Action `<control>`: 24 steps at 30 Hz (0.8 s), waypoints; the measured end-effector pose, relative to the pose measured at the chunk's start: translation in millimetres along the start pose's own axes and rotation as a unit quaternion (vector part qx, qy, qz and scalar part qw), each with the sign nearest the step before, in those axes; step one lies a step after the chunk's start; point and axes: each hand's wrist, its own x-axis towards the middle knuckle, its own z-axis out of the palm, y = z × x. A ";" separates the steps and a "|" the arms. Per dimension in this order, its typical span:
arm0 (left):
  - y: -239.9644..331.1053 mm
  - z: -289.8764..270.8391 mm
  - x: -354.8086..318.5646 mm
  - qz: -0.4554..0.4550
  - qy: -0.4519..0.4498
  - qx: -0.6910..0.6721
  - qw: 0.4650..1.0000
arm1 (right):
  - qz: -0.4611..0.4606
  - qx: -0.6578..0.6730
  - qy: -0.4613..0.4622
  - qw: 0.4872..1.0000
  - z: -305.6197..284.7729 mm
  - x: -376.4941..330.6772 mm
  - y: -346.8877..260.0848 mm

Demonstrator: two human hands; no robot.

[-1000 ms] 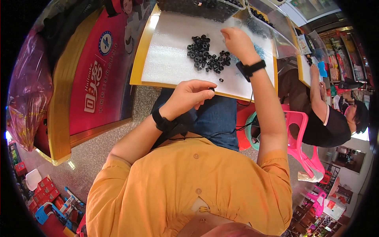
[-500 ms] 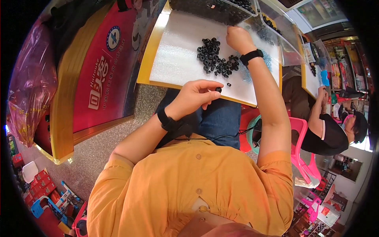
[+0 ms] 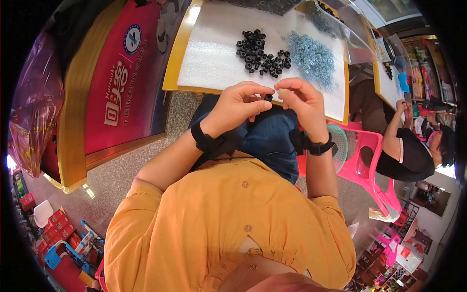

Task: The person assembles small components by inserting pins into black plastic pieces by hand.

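My left hand (image 3: 238, 106) pinches a small black cylindrical part (image 3: 268, 98) between thumb and forefinger, at the near edge of the worktop. Right beside it, my right hand (image 3: 306, 104) is closed in a pinch, fingertips close to the black part. Whatever is between those fingers is too small to make out. Beyond my hands, a pile of similar black parts (image 3: 253, 48) lies on a white foam sheet (image 3: 209, 53). To its right spreads a heap of small clear-bluish pieces (image 3: 311, 56).
A yellow edge (image 3: 189, 90) borders the worktop. Clear plastic bins (image 3: 357, 29) stand at its far right. A pink chair (image 3: 362, 155) and a co-worker (image 3: 406, 151) are on the right. A red printed panel (image 3: 121, 82) stands on the left.
My right hand has come back from the far bin to beside my left hand, uncovering the bluish heap. The left hand keeps hold of the black part.
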 end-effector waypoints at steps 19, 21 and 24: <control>-3.3 9.7 -7.2 -0.031 -0.034 0.057 0.997 | -0.198 -0.254 0.015 0.946 0.5 -30.1 15.8; -0.1 9.2 -7.1 -0.061 -0.035 0.057 0.996 | -0.218 -0.262 0.001 0.940 0.1 -31.3 12.1; 0.1 7.7 -6.4 -0.077 -0.051 0.046 0.995 | -0.239 -0.269 -0.017 0.933 -2.2 -31.4 15.2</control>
